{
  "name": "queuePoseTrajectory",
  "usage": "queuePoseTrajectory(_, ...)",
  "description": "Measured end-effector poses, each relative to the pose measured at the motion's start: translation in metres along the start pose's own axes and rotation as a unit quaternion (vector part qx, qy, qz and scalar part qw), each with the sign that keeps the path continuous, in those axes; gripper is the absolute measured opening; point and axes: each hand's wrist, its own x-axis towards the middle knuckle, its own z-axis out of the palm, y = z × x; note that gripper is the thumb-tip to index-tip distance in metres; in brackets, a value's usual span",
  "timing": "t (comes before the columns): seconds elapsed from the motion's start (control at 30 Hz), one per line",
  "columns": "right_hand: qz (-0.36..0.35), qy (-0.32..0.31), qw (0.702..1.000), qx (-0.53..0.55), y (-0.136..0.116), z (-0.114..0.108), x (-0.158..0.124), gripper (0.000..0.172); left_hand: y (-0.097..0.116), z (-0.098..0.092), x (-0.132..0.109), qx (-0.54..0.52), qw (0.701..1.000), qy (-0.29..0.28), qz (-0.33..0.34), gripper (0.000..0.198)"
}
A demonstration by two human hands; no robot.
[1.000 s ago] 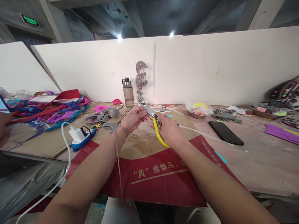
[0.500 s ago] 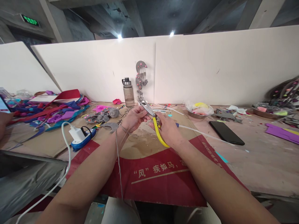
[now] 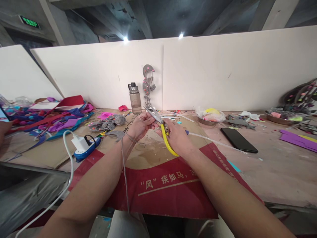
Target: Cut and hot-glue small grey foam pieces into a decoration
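Yellow-handled scissors (image 3: 165, 140) are held in my right hand (image 3: 176, 135), the metal blades parted and pointing away and left. My left hand (image 3: 141, 126) is closed in a pinch right beside the blades. Grey yarn (image 3: 125, 178) loops over my left wrist and hangs past the table edge; its end at the fingertips is too small to make out clearly. Beneath both hands lies a brown and red cardboard sheet (image 3: 173, 188) with printed characters. Left of my left hand are a grey yarn ball (image 3: 120, 119) and a grey felt crescent (image 3: 117, 135).
A water bottle (image 3: 135, 100) stands at the back, beside a grey moon-shaped hanging ornament (image 3: 148, 79) against the white board. A black phone (image 3: 239, 140), a bowl (image 3: 209, 121) and purple sheets (image 3: 298, 142) lie right. Left are a blue power strip (image 3: 87, 152), a white cable and coloured felt strips.
The view has shifted very slightly. Both hands and the scissors keep nearly the same pose beside each other.
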Motion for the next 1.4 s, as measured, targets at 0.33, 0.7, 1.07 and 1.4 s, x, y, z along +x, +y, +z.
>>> queuePoseTrajectory(0.33,0.004,-0.015,0.996,0.093,-0.001,-0.002,0.001,0.032,-0.002,-0.002,0.001,-0.011,1.000,-0.014,-0.001,0.030)
queuePoseTrajectory(0.7,0.052,0.066,0.967,0.242,0.008,0.006,0.003,0.038,0.003,0.000,-0.001,-0.008,1.000,0.002,0.003,0.029)
queuePoseTrajectory(1.07,0.077,0.073,0.952,0.287,0.012,0.011,0.007,0.037,0.003,0.000,-0.001,0.027,0.999,0.032,0.018,0.022)
queuePoseTrajectory(1.4,0.143,0.092,0.851,0.496,0.014,0.016,0.011,0.054,-0.007,0.005,-0.003,0.166,0.985,-0.043,0.001,0.030)
